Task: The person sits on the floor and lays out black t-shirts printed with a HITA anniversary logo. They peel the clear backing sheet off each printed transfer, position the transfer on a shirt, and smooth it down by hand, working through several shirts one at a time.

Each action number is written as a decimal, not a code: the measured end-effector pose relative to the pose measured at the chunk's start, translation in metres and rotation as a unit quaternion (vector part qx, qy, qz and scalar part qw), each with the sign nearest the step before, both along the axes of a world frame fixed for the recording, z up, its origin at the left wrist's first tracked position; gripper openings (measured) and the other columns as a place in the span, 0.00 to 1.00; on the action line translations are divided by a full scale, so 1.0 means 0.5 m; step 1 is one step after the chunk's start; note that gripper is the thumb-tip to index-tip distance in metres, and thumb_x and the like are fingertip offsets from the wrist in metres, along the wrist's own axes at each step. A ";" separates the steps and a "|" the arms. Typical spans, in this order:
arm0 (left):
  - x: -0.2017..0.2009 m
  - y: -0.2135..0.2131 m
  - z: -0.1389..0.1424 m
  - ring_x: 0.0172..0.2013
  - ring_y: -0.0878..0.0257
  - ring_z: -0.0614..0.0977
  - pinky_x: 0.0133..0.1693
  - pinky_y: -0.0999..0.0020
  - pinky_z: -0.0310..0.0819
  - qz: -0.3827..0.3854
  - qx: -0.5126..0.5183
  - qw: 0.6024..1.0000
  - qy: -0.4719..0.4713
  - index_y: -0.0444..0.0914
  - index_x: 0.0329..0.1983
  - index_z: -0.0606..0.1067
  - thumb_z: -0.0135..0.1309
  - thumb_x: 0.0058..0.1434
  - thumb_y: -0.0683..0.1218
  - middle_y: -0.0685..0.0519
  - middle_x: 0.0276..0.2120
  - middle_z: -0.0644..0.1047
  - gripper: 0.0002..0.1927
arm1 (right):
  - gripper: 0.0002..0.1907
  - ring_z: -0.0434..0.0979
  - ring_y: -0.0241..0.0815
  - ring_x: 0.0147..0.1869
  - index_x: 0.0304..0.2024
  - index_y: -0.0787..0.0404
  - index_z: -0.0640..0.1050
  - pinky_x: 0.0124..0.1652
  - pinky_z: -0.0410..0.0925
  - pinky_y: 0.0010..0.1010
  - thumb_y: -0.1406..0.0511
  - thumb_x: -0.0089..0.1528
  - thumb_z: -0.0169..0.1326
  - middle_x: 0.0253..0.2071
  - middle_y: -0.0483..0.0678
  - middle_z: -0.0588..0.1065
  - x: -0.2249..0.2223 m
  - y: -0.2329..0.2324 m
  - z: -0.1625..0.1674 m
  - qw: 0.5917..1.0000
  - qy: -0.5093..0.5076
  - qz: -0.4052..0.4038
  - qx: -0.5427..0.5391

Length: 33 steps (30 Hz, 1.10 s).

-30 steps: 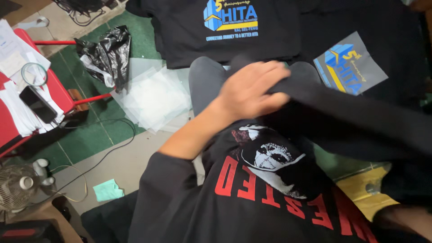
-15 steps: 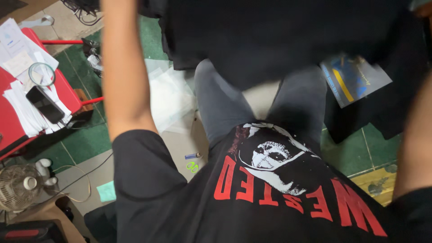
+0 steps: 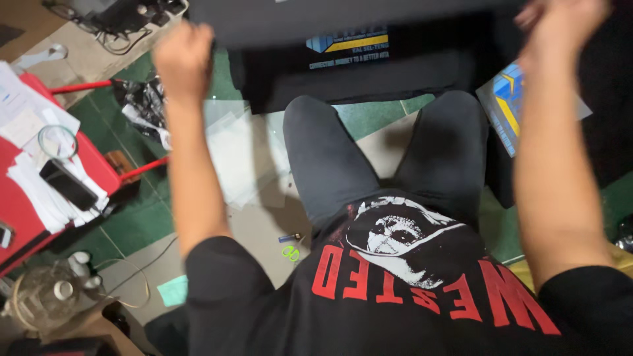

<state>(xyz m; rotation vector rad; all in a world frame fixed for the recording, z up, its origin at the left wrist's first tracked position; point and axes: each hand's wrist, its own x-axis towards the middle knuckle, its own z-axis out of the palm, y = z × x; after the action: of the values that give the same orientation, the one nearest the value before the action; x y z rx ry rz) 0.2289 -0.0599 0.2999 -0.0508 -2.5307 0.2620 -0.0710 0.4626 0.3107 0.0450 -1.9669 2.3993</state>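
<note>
I sit looking down at my lap and hold a black garment (image 3: 343,20) stretched out in front of me at the top of the view. My left hand (image 3: 183,60) grips its left edge in a fist. My right hand (image 3: 560,20) grips its right edge, partly blurred. Below the held garment another black shirt with a blue and yellow print (image 3: 349,66) lies flat on the floor beyond my knees (image 3: 323,138). My own black shirt with a white and red print fills the bottom of the view.
A red stool (image 3: 26,204) at the left carries papers, a phone (image 3: 66,184) and a tape roll (image 3: 57,142). Clear plastic sheets (image 3: 241,158) lie on the green tiled floor. A printed grey card (image 3: 508,105) lies at the right. Small green scissors (image 3: 290,250) sit near my leg.
Both arms have swung up and apart. The black garment, bunched at my lap a second ago, is now lifted and spread wide between the two hands.
</note>
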 end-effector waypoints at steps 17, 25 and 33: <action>0.021 0.199 -0.397 0.45 0.48 0.79 0.48 0.53 0.71 0.291 0.323 0.891 -0.128 0.41 0.42 0.82 0.57 0.58 0.40 0.51 0.41 0.79 0.10 | 0.14 0.79 0.64 0.53 0.46 0.60 0.84 0.51 0.70 0.52 0.58 0.66 0.58 0.47 0.62 0.80 0.041 -0.067 -0.343 0.547 -0.115 0.305 0.771; -0.327 0.437 -0.400 0.44 0.45 0.81 0.45 0.52 0.75 0.114 0.474 0.849 -0.205 0.38 0.41 0.80 0.59 0.57 0.43 0.45 0.41 0.81 0.09 | 0.47 0.41 0.62 0.83 0.78 0.63 0.55 0.74 0.41 0.55 0.50 0.64 0.57 0.80 0.62 0.45 -0.013 -0.165 -0.449 0.656 0.109 0.368 0.650; -0.504 0.616 -0.457 0.46 0.49 0.77 0.43 0.52 0.71 0.042 0.392 0.873 -0.286 0.38 0.42 0.78 0.60 0.51 0.47 0.47 0.42 0.77 0.15 | 0.54 0.20 0.56 0.84 0.79 0.61 0.35 0.74 0.25 0.58 0.43 0.66 0.45 0.81 0.58 0.26 -0.037 -0.147 -0.525 0.584 -0.009 0.454 0.673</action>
<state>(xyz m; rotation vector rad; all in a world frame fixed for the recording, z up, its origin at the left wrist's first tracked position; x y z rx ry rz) -0.0232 0.2478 0.0714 0.3506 -3.0187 -0.8863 -0.0896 0.3892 0.0480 1.2501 -3.6564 0.1381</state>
